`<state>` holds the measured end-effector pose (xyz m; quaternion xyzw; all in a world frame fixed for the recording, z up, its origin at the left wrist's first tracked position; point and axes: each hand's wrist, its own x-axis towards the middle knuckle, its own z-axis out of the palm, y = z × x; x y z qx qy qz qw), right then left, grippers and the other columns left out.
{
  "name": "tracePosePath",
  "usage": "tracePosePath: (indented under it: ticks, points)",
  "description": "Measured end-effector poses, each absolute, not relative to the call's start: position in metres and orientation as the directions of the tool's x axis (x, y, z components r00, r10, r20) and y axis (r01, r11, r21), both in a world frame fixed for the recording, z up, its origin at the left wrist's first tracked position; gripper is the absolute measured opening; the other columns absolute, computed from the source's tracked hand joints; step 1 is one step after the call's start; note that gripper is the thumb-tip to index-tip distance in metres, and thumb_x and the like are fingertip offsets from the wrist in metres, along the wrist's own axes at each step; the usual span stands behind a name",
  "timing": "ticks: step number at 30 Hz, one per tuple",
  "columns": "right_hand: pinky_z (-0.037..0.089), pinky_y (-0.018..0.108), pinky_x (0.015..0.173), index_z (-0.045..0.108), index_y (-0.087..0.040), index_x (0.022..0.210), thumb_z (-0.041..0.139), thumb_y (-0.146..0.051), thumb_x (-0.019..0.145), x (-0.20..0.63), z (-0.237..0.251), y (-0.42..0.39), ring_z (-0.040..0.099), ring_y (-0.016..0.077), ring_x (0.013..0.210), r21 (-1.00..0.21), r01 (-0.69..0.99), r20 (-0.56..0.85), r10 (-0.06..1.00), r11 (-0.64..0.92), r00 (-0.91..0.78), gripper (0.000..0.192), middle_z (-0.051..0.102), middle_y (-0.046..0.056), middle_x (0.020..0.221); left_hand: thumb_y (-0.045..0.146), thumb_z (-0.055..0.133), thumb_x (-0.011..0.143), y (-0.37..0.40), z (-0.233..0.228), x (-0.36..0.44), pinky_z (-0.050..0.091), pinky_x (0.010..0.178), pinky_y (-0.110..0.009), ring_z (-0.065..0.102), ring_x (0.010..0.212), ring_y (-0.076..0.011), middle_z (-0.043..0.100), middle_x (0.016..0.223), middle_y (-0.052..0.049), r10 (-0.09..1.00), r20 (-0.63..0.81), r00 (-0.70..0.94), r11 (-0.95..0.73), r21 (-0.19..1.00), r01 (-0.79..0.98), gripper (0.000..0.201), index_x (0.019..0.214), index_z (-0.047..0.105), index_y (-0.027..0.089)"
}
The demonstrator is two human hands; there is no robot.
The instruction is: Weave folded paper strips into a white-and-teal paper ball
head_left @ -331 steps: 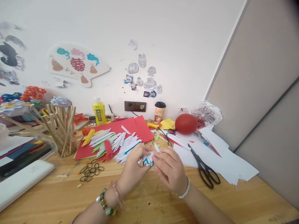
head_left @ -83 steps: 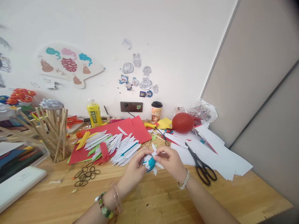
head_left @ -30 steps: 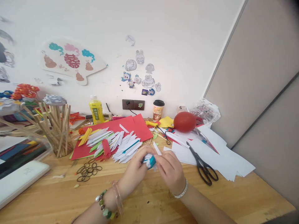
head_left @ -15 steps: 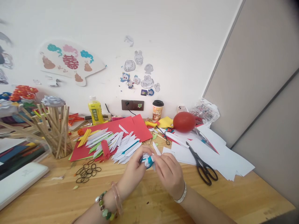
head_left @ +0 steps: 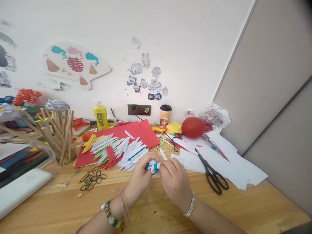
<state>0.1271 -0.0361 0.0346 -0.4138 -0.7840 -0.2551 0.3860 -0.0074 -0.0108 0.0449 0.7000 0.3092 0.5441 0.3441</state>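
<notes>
Hands [head_left: 140,177] [head_left: 175,182] have closed tighter around paper bundle [head_left: 153,166] since earlier.

Paper-strewn craft desk [head_left: 60,208], stickered wall [head_left: 146,78]

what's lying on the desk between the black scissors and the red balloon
In the head view, white paper sheets cover the stretch between the black scissors and the red balloon, with a white strip lying across them.

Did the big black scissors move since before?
No. The scissors lie on the white paper sheets, right of the red balloon, as earlier; only the camera shifted slightly.
</notes>
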Motion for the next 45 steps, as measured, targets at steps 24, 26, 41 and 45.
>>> tracePosePath:
  ticks: [24, 26, 41, 45]
  points:
    - [0.043, 0.045, 0.085, 0.051, -0.014, 0.119, 0.041, -0.021, 0.084, 0.1266, 0.0307, -0.0383, 0.050, 0.0236, 0.098, 0.096, 0.773, 0.820, 0.391, 0.627, -0.418, 0.036, 0.058, 0.012, 0.108, 0.001, 0.039, 0.055, -0.0135, 0.0432, -0.0064, 0.044, 0.077, -0.030, 0.053, 0.087, -0.0176, 0.058, 0.080, -0.002, 0.896, 0.443, -0.021, -0.444, 0.896, -0.003, 0.028, 0.073, 0.051, 0.018]
    - [0.040, 0.046, 0.087, 0.048, -0.013, 0.121, 0.041, -0.023, 0.084, 0.1273, 0.0308, -0.0379, 0.048, 0.0251, 0.102, 0.059, 0.779, 0.825, 0.408, 0.624, -0.390, 0.039, 0.055, 0.014, 0.112, 0.001, 0.038, 0.056, -0.0137, 0.0443, -0.0064, 0.043, 0.078, -0.030, 0.053, 0.088, -0.0172, 0.059, 0.084, -0.002, 0.899, 0.437, 0.013, -0.438, 0.899, 0.019, 0.033, 0.079, 0.054, 0.018]
    - [0.033, 0.049, 0.089, 0.047, -0.013, 0.121, 0.042, -0.031, 0.084, 0.1275, 0.0310, -0.0374, 0.040, 0.0288, 0.110, 0.011, 0.790, 0.809, 0.459, 0.613, -0.367, 0.042, 0.048, 0.015, 0.122, 0.004, 0.038, 0.058, -0.0160, 0.0433, -0.0054, 0.043, 0.081, -0.031, 0.055, 0.087, -0.0172, 0.061, 0.085, -0.002, 0.901, 0.434, -0.009, -0.433, 0.901, 0.021, 0.033, 0.079, 0.059, 0.018]
    - [0.031, 0.046, 0.091, 0.052, -0.011, 0.115, 0.041, -0.029, 0.086, 0.1251, 0.0327, -0.0381, 0.042, 0.0274, 0.107, 0.091, 0.808, 0.833, 0.400, 0.582, -0.382, 0.036, 0.053, 0.014, 0.119, 0.006, 0.039, 0.058, -0.0155, 0.0421, -0.0053, 0.043, 0.082, -0.032, 0.055, 0.087, -0.0179, 0.061, 0.086, -0.003, 0.911, 0.413, -0.015, -0.412, 0.911, 0.031, 0.030, 0.077, 0.059, 0.018]
